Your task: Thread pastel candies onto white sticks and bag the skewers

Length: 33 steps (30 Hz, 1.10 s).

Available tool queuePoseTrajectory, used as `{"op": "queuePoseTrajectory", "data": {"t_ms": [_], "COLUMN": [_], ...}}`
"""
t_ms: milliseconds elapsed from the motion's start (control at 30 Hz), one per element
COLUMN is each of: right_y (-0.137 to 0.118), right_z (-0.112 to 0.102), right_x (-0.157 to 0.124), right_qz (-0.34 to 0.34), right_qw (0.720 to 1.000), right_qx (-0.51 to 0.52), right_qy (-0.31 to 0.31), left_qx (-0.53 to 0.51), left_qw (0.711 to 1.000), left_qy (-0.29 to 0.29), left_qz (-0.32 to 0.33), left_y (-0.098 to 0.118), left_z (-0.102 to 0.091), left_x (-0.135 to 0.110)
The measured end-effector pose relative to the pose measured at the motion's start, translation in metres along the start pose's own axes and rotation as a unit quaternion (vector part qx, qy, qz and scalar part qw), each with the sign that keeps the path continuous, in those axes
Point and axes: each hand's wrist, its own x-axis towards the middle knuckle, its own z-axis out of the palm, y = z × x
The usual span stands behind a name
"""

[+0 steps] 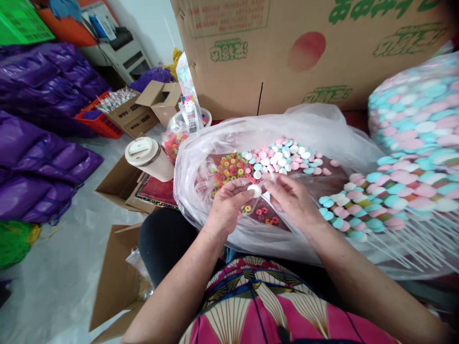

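Note:
A flat round white marshmallow [254, 191] is pinched between the thumb and fingers of my left hand [229, 203]. Close beside it, my right hand [289, 198] has its fingertips pressed together on a thin white stick, mostly hidden by the fingers. Beyond both hands lie a heap of loose pink, white and blue marshmallows [283, 157] and a heap of coloured cereal rings [229, 169]. A few more rings [267, 216] lie under my hands. To the right rests a pile of skewers [394, 196] threaded with marshmallows and rings, white sticks pointing toward me.
Clear plastic sheeting [201, 138] surrounds the heaps. Behind stands a large cardboard box [251, 62]; a full bag of marshmallows [419, 105] is at right. A lidded cup [150, 160] stands left, above an open carton [114, 282] on the floor. Purple bags [39, 162] fill the far left.

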Motion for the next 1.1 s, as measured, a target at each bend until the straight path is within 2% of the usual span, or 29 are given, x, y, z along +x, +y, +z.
{"op": "queuePoseTrajectory", "data": {"t_ms": [67, 133, 200, 267, 333, 400, 467, 500, 600, 667, 733, 833, 933, 1000, 1100], "right_y": [-0.002, 0.001, 0.006, 0.011, 0.014, 0.011, 0.004, 0.000, -0.010, -0.012, -0.010, 0.000, 0.008, 0.011, 0.010], "right_z": [0.005, 0.012, 0.017, 0.017, 0.015, 0.012, 0.010, 0.009, 0.005, 0.004, 0.006, 0.014, 0.023, 0.029, 0.033], "right_x": [0.004, 0.007, 0.011, 0.015, 0.017, 0.016, 0.009, 0.004, -0.014, -0.019, -0.017, -0.004, 0.008, 0.012, 0.014], "right_qz": [0.014, 0.064, 0.155, 0.239, 0.284, 0.299, 0.276, 0.248, 0.114, 0.039, 0.004, 0.004, 0.058, 0.094, 0.109], "right_qw": [0.999, 0.994, 0.972, 0.941, 0.922, 0.916, 0.926, 0.942, 0.992, 0.997, 0.995, 0.998, 0.997, 0.990, 0.981], "right_qx": [0.023, 0.082, 0.171, 0.229, 0.247, 0.244, 0.223, 0.195, 0.034, -0.066, -0.098, -0.056, 0.041, 0.106, 0.160], "right_qy": [-0.023, -0.028, -0.044, -0.069, -0.089, -0.113, -0.127, -0.118, -0.042, 0.005, 0.025, 0.016, 0.014, 0.012, 0.002], "left_qx": [0.022, 0.056, 0.094, 0.135, 0.164, 0.165, 0.144, 0.126, 0.058, 0.040, 0.051, 0.067, 0.073, 0.065, 0.051], "left_qw": [1.000, 0.998, 0.995, 0.988, 0.980, 0.978, 0.983, 0.987, 0.998, 0.999, 0.999, 0.997, 0.995, 0.996, 0.998], "left_qy": [-0.003, -0.003, -0.010, -0.043, -0.087, -0.109, -0.103, -0.090, -0.030, -0.002, -0.001, -0.030, -0.068, -0.062, -0.045], "left_qz": [0.007, 0.011, 0.028, 0.057, 0.069, 0.067, 0.058, 0.052, 0.024, 0.007, -0.005, -0.004, -0.003, -0.004, -0.016], "left_y": [0.000, 0.000, -0.001, -0.002, -0.003, -0.003, -0.002, -0.002, -0.002, -0.004, -0.007, -0.009, -0.007, -0.006, -0.007], "left_z": [0.000, 0.000, -0.001, -0.004, -0.008, -0.013, -0.017, -0.018, -0.021, -0.021, -0.019, -0.016, -0.016, -0.017, -0.017], "left_x": [-0.001, -0.004, -0.007, -0.009, -0.011, -0.009, -0.005, -0.003, 0.004, 0.007, 0.008, 0.005, 0.002, 0.001, 0.003]}}
